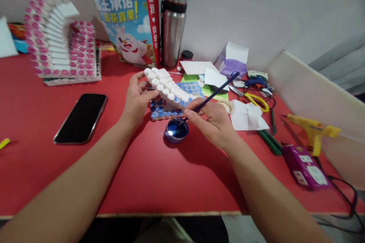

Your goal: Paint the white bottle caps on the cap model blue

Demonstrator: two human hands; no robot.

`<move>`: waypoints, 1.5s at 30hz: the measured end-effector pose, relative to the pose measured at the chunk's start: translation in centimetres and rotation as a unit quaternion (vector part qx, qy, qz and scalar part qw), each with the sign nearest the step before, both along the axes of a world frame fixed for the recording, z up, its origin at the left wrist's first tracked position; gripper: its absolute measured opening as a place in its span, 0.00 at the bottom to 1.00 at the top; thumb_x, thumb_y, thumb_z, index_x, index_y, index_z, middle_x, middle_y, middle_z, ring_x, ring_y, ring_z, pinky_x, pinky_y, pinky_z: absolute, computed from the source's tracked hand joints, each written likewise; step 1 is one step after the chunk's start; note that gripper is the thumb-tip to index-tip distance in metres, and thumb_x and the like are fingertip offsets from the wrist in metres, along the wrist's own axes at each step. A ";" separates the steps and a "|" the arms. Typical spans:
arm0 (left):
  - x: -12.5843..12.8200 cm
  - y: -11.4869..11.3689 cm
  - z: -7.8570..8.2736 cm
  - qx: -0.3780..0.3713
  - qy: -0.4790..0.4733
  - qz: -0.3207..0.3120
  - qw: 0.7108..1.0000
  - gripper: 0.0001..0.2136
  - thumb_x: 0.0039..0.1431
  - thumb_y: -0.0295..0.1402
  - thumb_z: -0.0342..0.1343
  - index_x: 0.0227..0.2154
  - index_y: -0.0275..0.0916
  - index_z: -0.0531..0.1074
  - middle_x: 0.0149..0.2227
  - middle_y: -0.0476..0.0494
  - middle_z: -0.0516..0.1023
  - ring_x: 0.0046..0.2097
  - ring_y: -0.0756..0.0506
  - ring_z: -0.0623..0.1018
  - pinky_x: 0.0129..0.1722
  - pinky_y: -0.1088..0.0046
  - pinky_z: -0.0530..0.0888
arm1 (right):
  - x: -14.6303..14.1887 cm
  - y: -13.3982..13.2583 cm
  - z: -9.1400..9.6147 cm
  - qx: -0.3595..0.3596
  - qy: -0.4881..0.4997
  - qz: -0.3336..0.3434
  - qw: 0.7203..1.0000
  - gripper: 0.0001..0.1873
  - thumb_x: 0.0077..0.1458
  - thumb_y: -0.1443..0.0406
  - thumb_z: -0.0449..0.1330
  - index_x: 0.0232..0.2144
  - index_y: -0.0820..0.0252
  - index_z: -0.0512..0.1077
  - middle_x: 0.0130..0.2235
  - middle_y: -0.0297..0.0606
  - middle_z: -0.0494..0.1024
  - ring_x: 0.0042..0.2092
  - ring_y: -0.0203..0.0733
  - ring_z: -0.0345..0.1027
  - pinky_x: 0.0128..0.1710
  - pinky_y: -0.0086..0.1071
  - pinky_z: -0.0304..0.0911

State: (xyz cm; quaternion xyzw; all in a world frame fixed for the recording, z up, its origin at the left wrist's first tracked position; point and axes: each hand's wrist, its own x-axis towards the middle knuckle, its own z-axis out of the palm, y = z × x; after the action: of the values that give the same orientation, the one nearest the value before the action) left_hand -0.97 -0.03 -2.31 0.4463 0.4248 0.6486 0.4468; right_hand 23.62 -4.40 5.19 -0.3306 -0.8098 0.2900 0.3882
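Note:
My left hand (137, 97) grips the raised left end of a curved craft model (162, 83) covered in round white pieces. Part of the model and its flat base is painted blue; the upper left end is still white. In my right hand (212, 121) is a dark blue paintbrush (219, 93), held like a pen with its handle slanting up to the right. The brush's lower end dips into a small round pot of blue paint (176, 131), which stands on the table in front of the model. My right fingers hide part of the model's right side.
A phone (81, 118) lies at left, below a pink-and-white model (59, 38). Behind stand a printed box (125, 19) and a steel flask (173, 26). Rightward are scissors (251, 98), paper scraps (248, 115), a green cutter (269, 142), a purple box (306, 167) and a yellow glue gun (313, 129).

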 end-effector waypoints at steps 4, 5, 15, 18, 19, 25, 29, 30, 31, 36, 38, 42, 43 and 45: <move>-0.1 0.1 -0.1 0.003 -0.003 -0.002 1.000 0.35 0.54 0.32 0.73 0.64 0.48 0.69 0.50 0.43 0.85 0.54 0.34 0.88 0.55 0.53 0.85 | 0.0 0.1 -0.1 -0.006 -0.005 -0.006 1.000 0.13 0.74 0.61 0.64 0.33 0.55 0.77 0.35 0.34 0.85 0.36 0.39 0.75 0.39 0.37 0.67; -0.1 0.1 -0.2 0.004 -0.003 -0.001 1.000 0.35 0.54 0.32 0.72 0.64 0.48 0.69 0.50 0.43 0.85 0.54 0.34 0.88 0.55 0.53 0.85 | 0.0 0.1 -0.1 -0.008 -0.006 -0.006 1.000 0.13 0.74 0.61 0.64 0.33 0.55 0.77 0.35 0.34 0.85 0.36 0.39 0.75 0.39 0.37 0.67; -0.2 0.3 -0.4 0.004 -0.006 0.001 1.000 0.36 0.52 0.33 0.74 0.64 0.47 0.70 0.49 0.44 0.85 0.52 0.35 0.88 0.52 0.55 0.86 | 0.0 0.2 0.0 -0.025 -0.014 -0.003 1.000 0.12 0.73 0.62 0.62 0.34 0.56 0.76 0.34 0.34 0.82 0.35 0.39 0.74 0.39 0.36 0.65; -0.2 0.3 -0.5 0.008 -0.006 0.002 1.000 0.35 0.53 0.32 0.73 0.64 0.48 0.70 0.48 0.44 0.85 0.52 0.36 0.88 0.53 0.55 0.86 | 0.0 0.2 0.0 -0.025 -0.016 -0.004 1.000 0.12 0.73 0.62 0.62 0.34 0.56 0.76 0.34 0.34 0.82 0.35 0.38 0.74 0.39 0.36 0.65; -0.2 0.3 -0.5 0.009 -0.006 0.002 1.000 0.35 0.53 0.32 0.73 0.64 0.48 0.70 0.48 0.44 0.85 0.52 0.36 0.88 0.53 0.55 0.86 | 0.0 0.2 0.0 -0.022 -0.016 -0.004 1.000 0.12 0.73 0.62 0.62 0.34 0.56 0.76 0.34 0.34 0.82 0.35 0.38 0.74 0.39 0.35 0.65; -0.2 0.4 -0.5 0.006 -0.007 0.002 1.000 0.35 0.53 0.32 0.73 0.64 0.47 0.70 0.49 0.44 0.85 0.52 0.35 0.88 0.54 0.53 0.86 | 0.1 0.1 0.2 -0.019 0.017 -0.014 1.000 0.11 0.72 0.64 0.64 0.34 0.56 0.77 0.32 0.31 0.82 0.34 0.36 0.75 0.37 0.33 0.67; -0.2 0.4 -0.5 0.006 0.001 -0.002 1.000 0.36 0.52 0.33 0.73 0.64 0.47 0.69 0.49 0.43 0.84 0.53 0.34 0.87 0.54 0.52 0.85 | 0.4 -0.2 0.7 -0.015 0.069 -0.035 0.997 0.11 0.71 0.63 0.66 0.33 0.56 0.78 0.32 0.31 0.81 0.32 0.36 0.74 0.32 0.31 0.66; -0.3 0.4 -0.5 0.007 0.002 -0.004 1.000 0.36 0.53 0.34 0.73 0.64 0.47 0.68 0.50 0.42 0.84 0.53 0.34 0.87 0.54 0.52 0.85 | 0.5 -0.3 0.8 -0.007 0.077 -0.044 0.996 0.10 0.71 0.64 0.67 0.33 0.56 0.78 0.32 0.31 0.81 0.33 0.36 0.74 0.32 0.31 0.66; -0.3 0.4 -0.6 0.007 0.003 -0.005 1.000 0.36 0.53 0.34 0.73 0.65 0.47 0.68 0.50 0.42 0.84 0.54 0.34 0.87 0.54 0.52 0.85 | 0.5 -0.3 0.9 0.002 0.081 -0.053 0.995 0.10 0.70 0.64 0.67 0.33 0.56 0.78 0.32 0.31 0.81 0.33 0.36 0.74 0.32 0.31 0.66; -0.4 0.4 -0.8 0.014 0.010 -0.009 1.000 0.35 0.55 0.34 0.72 0.65 0.48 0.68 0.50 0.43 0.84 0.52 0.35 0.87 0.54 0.53 0.84 | 0.5 -0.3 1.1 0.047 0.048 -0.071 0.995 0.10 0.71 0.64 0.67 0.33 0.56 0.78 0.30 0.29 0.80 0.30 0.34 0.72 0.32 0.31 0.65; -0.4 0.5 -0.8 0.015 0.012 -0.011 1.000 0.35 0.55 0.34 0.72 0.65 0.48 0.68 0.50 0.43 0.84 0.53 0.35 0.87 0.54 0.53 0.84 | 0.5 -0.3 1.1 0.064 0.034 -0.078 0.994 0.11 0.72 0.64 0.67 0.33 0.56 0.78 0.30 0.30 0.81 0.29 0.35 0.71 0.32 0.31 0.64; -0.3 0.5 -0.6 0.009 0.005 -0.005 1.000 0.36 0.53 0.34 0.73 0.64 0.47 0.68 0.50 0.42 0.84 0.53 0.34 0.88 0.52 0.54 0.85 | 0.7 -0.2 1.1 0.092 0.034 -0.089 0.991 0.10 0.72 0.64 0.66 0.34 0.55 0.78 0.30 0.30 0.82 0.31 0.36 0.74 0.34 0.32 0.66; -0.3 0.5 -0.5 0.007 0.002 -0.003 1.000 0.36 0.52 0.34 0.73 0.64 0.47 0.68 0.50 0.42 0.84 0.53 0.34 0.88 0.52 0.55 0.85 | 0.7 -0.2 1.1 0.098 0.034 -0.090 0.991 0.10 0.72 0.65 0.66 0.34 0.55 0.78 0.30 0.30 0.82 0.32 0.36 0.75 0.34 0.32 0.66; -0.2 0.4 -0.4 0.004 0.002 -0.004 1.000 0.36 0.52 0.34 0.73 0.65 0.47 0.68 0.50 0.42 0.84 0.54 0.34 0.88 0.53 0.54 0.85 | 0.8 -0.2 1.1 0.105 0.037 -0.090 0.990 0.10 0.72 0.65 0.66 0.34 0.55 0.78 0.31 0.30 0.82 0.32 0.36 0.75 0.35 0.32 0.66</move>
State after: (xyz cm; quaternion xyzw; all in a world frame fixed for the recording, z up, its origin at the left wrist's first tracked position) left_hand -1.21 0.40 -2.75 0.4506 0.4213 0.6479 0.4468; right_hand 24.39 -4.56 6.26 -0.3491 -0.7878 0.1790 0.4748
